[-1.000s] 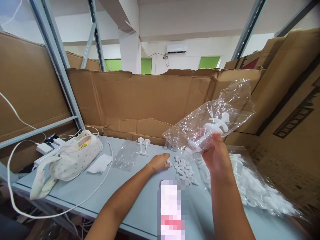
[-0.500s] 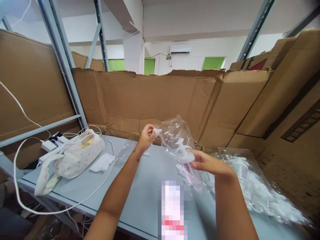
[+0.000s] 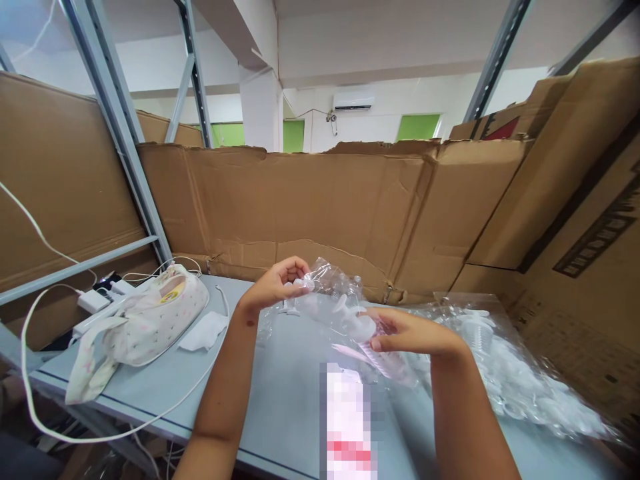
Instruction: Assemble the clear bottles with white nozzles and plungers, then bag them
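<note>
My right hand [image 3: 407, 332] grips a clear plastic bag [image 3: 345, 303] with a white plastic plunger-like part [image 3: 357, 325] inside it, held above the grey table [image 3: 280, 400]. My left hand [image 3: 276, 283] pinches a small white cap [image 3: 303, 283] at the bag's open end. Both hands are raised a little over the middle of the table.
A large clear bag of white plastic parts [image 3: 505, 373] lies at the right. A floral fabric pouch [image 3: 150, 320], a white cloth [image 3: 203, 331], a power strip and white cables [image 3: 60, 373] sit at the left. Cardboard walls [image 3: 310, 207] enclose the back and right.
My left hand lifted from the table with a small white cap and came to the bag's mouth. My right hand lowered the bag from upper right toward the centre.
</note>
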### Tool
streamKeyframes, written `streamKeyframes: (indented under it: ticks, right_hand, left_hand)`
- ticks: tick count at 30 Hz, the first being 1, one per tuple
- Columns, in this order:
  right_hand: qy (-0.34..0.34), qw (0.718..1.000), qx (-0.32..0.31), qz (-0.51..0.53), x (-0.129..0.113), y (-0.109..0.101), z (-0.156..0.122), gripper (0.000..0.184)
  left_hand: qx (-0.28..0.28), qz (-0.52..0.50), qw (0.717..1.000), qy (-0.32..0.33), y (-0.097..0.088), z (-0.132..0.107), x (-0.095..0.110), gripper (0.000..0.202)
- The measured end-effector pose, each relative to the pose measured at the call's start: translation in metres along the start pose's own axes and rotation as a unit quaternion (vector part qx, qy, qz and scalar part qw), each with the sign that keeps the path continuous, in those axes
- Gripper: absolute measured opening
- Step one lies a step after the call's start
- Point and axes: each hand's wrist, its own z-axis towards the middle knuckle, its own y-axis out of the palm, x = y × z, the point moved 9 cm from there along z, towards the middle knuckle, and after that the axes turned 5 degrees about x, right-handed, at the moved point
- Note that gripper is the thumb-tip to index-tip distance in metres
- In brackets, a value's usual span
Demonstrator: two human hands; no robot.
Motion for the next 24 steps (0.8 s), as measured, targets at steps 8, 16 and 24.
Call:
streamKeyframes:
  ticks: [8,16,24]
  right_hand:
    - [0.04,0.999,-0.034,0.016,0.013,0.003,-0.004,0.04]
    - [0.036,0.999,-0.023,0.008,0.013,0.002,-0.002,0.041]
    - [0.036,0.998,-0.053,-0.021,0.011,0.013,0.003,0.039]
  left_hand:
    - [-0.088,0.023,0.996,-0.012,0.007,-0.004,0.0,0.032]
    - [0.002,-0.072,0.997,0.019,-0.002,0.002,0.002,0.033]
    - [0.049,-0.187,0.981,-0.009,0.005,0.007,0.002,0.034]
